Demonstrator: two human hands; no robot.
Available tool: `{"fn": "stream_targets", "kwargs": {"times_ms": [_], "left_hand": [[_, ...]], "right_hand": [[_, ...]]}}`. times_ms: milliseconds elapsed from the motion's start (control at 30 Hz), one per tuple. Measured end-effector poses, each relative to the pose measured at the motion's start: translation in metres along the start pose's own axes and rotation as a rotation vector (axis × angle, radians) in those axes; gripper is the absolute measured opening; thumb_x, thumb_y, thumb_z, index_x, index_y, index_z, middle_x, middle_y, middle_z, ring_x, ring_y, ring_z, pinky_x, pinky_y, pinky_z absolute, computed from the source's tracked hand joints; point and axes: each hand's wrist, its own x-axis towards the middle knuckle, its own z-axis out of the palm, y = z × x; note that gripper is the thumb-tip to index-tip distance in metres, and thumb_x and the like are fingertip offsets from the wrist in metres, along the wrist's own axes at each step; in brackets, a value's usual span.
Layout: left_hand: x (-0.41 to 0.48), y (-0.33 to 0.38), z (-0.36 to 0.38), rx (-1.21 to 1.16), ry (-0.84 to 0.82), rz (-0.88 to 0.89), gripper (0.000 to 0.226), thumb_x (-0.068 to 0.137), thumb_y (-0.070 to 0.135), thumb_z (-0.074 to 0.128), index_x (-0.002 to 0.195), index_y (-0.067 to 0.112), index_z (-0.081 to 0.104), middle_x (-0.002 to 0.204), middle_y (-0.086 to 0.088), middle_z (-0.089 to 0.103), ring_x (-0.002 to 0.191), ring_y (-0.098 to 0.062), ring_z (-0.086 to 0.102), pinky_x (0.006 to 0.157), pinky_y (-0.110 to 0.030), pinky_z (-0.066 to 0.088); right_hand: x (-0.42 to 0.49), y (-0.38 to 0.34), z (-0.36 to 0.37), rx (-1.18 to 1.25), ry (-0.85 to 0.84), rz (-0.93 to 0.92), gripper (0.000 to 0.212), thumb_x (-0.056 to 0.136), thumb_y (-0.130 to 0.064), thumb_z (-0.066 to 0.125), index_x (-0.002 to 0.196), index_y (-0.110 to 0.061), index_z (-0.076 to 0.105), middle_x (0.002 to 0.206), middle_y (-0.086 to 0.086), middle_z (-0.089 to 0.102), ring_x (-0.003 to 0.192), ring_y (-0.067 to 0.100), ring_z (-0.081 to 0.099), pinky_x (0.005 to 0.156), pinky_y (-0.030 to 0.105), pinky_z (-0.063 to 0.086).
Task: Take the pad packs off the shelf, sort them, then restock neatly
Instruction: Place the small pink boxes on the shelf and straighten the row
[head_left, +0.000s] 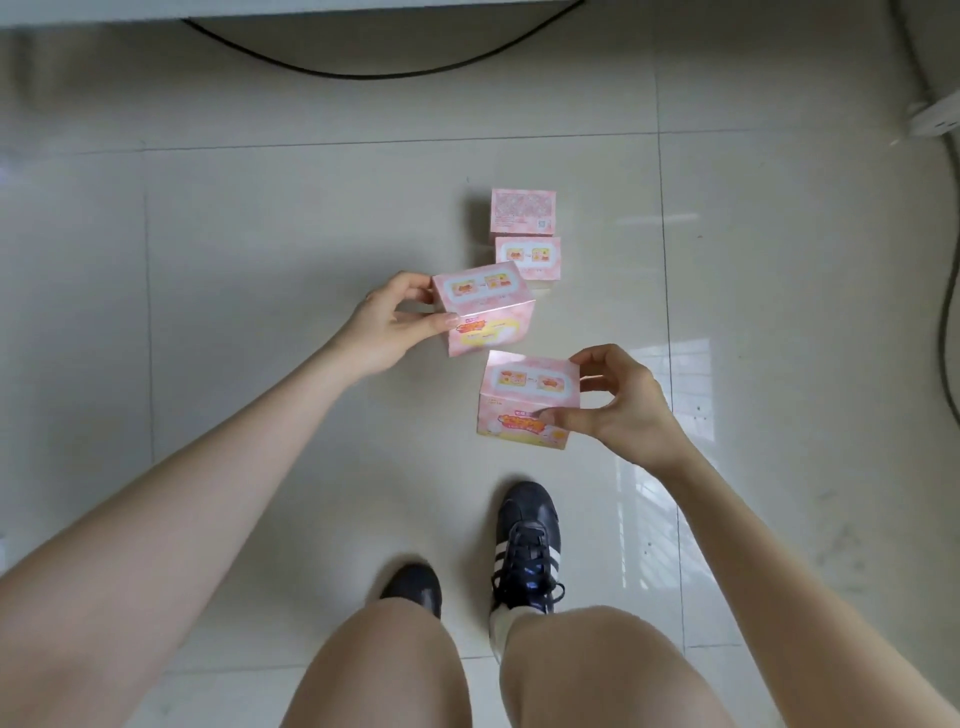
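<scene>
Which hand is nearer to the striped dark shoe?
Right. The right hand, gripping a pink pack, is just beyond the shoe; the left hand holds a second pack farther off.

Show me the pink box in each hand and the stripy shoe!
Left pink box (480, 291), held by the left hand (387, 327): head view, on its top face.
Right pink box (535, 382), held by the right hand (623, 410): head view, on its top face.
Stripy shoe (527, 545): head view, on its laces.
</scene>
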Motion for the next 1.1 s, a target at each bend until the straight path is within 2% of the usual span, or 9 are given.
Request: {"fn": "stream_targets", "kwargs": {"times_ms": [133,267,367,533,667,767,900,1033,1100], "left_hand": [[-0.043,0.050,-0.020,-0.011,0.021,-0.010,0.043,0.087,0.027,0.071,0.125,0.018,0.053,0.122,0.006,0.059,0.084,0.016,0.060,0.069,-0.002,0.043],[-0.093,0.113,-0.046,-0.019,0.056,-0.012,0.043,0.085,0.034,0.072,0.123,0.024,0.055,0.123,0.008,0.060,0.095,0.002,0.062,0.073,-0.011,0.045],[-0.131,0.162,-0.069,-0.010,0.085,-0.003,0.044,0.084,0.038,0.073,0.122,0.025,0.055,0.123,0.008,0.061,0.104,-0.006,0.063,0.079,-0.017,0.044],[-0.196,0.246,-0.105,-0.018,0.122,0.035,0.042,0.083,0.041,0.072,0.120,0.027,0.057,0.120,0.009,0.063,0.109,-0.006,0.061,0.086,-0.020,0.043],[-0.241,0.305,-0.133,0.001,0.141,0.102,0.033,0.085,0.037,0.071,0.115,0.028,0.058,0.117,0.008,0.065,0.111,0.001,0.059,0.086,-0.015,0.040],[-0.272,0.344,-0.155,0.005,0.155,0.152,0.031,0.086,0.033,0.071,0.114,0.025,0.059,0.114,0.006,0.066,0.111,-0.007,0.061,0.093,-0.022,0.044],[-0.315,0.392,-0.187,0.015,0.177,0.229,0.033,0.085,0.037,0.070,0.114,0.026,0.060,0.113,0.009,0.067,0.110,-0.004,0.061,0.100,-0.033,0.046],[-0.364,0.437,-0.217,0.041,0.209,0.312,0.041,0.073,0.055,0.067,0.108,0.036,0.060,0.106,0.019,0.068,0.104,0.006,0.060,0.092,-0.024,0.044],[-0.388,0.456,-0.231,0.005,0.201,0.331,0.036,0.077,0.046,0.068,0.109,0.032,0.061,0.110,0.011,0.069,0.104,-0.004,0.064,0.093,-0.028,0.047]], "right_hand": [[-0.036,-0.050,-0.027,0.030,-0.018,0.005,0.061,0.058,-0.019,0.094,0.106,-0.014,0.057,0.106,-0.002,0.068,0.098,0.014,0.066,0.084,0.034,0.056],[-0.073,-0.110,-0.061,0.037,-0.047,-0.017,0.060,0.058,-0.019,0.094,0.105,-0.015,0.058,0.105,0.000,0.069,0.096,0.014,0.067,0.083,0.034,0.057],[-0.102,-0.161,-0.088,0.032,-0.078,-0.036,0.058,0.058,-0.018,0.093,0.104,-0.017,0.058,0.104,0.000,0.070,0.094,0.011,0.069,0.080,0.031,0.057],[-0.155,-0.251,-0.130,0.030,-0.127,-0.081,0.058,0.058,-0.015,0.093,0.105,-0.012,0.059,0.104,0.001,0.070,0.085,0.009,0.067,0.068,0.019,0.054],[-0.197,-0.315,-0.157,0.028,-0.138,-0.136,0.057,0.059,-0.015,0.093,0.104,-0.011,0.060,0.104,0.003,0.071,0.089,0.018,0.068,0.074,0.029,0.058],[-0.227,-0.357,-0.171,0.032,-0.150,-0.179,0.056,0.059,-0.015,0.093,0.104,-0.010,0.060,0.106,0.007,0.071,0.094,0.027,0.067,0.080,0.039,0.057],[-0.267,-0.409,-0.189,0.034,-0.151,-0.258,0.053,0.058,-0.016,0.093,0.102,-0.011,0.062,0.100,0.005,0.073,0.086,0.021,0.070,0.070,0.029,0.057],[-0.304,-0.461,-0.202,0.047,-0.172,-0.335,0.055,0.057,-0.019,0.092,0.102,-0.011,0.062,0.092,0.000,0.074,0.082,0.017,0.072,0.071,0.032,0.058],[-0.323,-0.487,-0.207,0.050,-0.185,-0.383,0.058,0.054,-0.023,0.092,0.102,-0.009,0.062,0.091,0.001,0.074,0.080,0.018,0.072,0.069,0.032,0.058]]}}
